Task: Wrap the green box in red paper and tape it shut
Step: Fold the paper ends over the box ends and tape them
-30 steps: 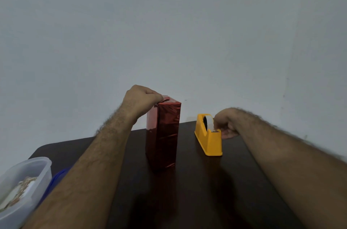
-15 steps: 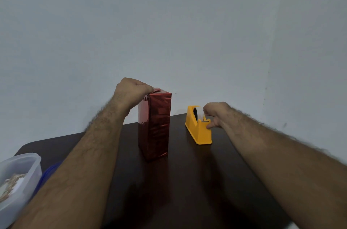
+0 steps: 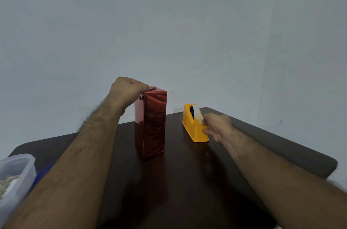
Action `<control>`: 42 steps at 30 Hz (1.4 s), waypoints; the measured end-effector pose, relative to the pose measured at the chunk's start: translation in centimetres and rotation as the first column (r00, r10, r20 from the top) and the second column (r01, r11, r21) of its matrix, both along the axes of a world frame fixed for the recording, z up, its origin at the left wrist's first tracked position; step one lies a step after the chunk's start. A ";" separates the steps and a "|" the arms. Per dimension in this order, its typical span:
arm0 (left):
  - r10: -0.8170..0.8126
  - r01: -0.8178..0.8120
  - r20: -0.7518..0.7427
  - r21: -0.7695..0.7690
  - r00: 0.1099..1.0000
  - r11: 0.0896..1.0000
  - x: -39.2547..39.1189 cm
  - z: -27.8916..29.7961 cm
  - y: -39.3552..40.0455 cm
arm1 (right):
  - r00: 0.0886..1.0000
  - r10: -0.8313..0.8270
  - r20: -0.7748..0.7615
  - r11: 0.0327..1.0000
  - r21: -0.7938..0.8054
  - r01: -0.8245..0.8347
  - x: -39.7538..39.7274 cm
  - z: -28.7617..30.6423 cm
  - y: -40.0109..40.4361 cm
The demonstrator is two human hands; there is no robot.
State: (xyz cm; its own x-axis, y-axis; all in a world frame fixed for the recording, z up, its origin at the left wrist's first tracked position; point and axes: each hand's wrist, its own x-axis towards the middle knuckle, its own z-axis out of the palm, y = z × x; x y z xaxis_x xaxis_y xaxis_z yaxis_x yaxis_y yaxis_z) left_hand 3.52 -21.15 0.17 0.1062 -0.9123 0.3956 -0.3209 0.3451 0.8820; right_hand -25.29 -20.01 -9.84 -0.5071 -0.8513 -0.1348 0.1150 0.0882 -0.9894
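Observation:
A tall box covered in shiny red paper (image 3: 151,125) stands upright on the dark table (image 3: 187,181); no green shows. My left hand (image 3: 127,90) rests on its top left edge, fingers curled down over the folded paper there. To the right stands a yellow tape dispenser (image 3: 193,127) with a white strip of tape (image 3: 198,113) running from the roll to its front. My right hand (image 3: 216,125) is at the dispenser's front end, thumb and fingers pinching the tape end.
A clear plastic container (image 3: 16,176) with pale contents sits at the table's left edge, beside something blue (image 3: 42,172). A plain grey wall stands close behind the table. The table's right edge runs diagonally past my right forearm.
My right hand has drawn back from the roll toward the dispenser's front end, pulling the tape strip along. My left hand stays on top of the box.

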 end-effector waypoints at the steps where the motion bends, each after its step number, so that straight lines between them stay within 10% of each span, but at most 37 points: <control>1: -0.004 0.004 -0.004 -0.001 1.000 1.000 0.0 0.0 0.0 | 1.000 -0.007 -0.006 1.000 -0.004 0.007 0.2 0.0 0.3; 30: -0.016 0.016 -0.045 -0.020 0.999 1.000 0.4 -0.5 -0.9 | 0.996 -0.044 0.076 0.996 -0.070 0.050 0.8 -2.5 1.4; 42: -0.026 0.025 -0.002 -0.060 1.000 0.998 0.5 -0.4 -0.3 | 0.911 0.325 -0.254 0.839 -0.366 -0.402 6.4 12.4 1.9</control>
State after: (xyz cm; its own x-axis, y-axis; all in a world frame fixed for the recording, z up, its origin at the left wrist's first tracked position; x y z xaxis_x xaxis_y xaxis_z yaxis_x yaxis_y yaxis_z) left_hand 3.98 -21.45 -0.25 0.0844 -0.8895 0.4491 -0.3089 0.4052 0.8605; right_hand -18.92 -18.08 2.56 -0.1325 -0.9381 0.3199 -0.0236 -0.3197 -0.9472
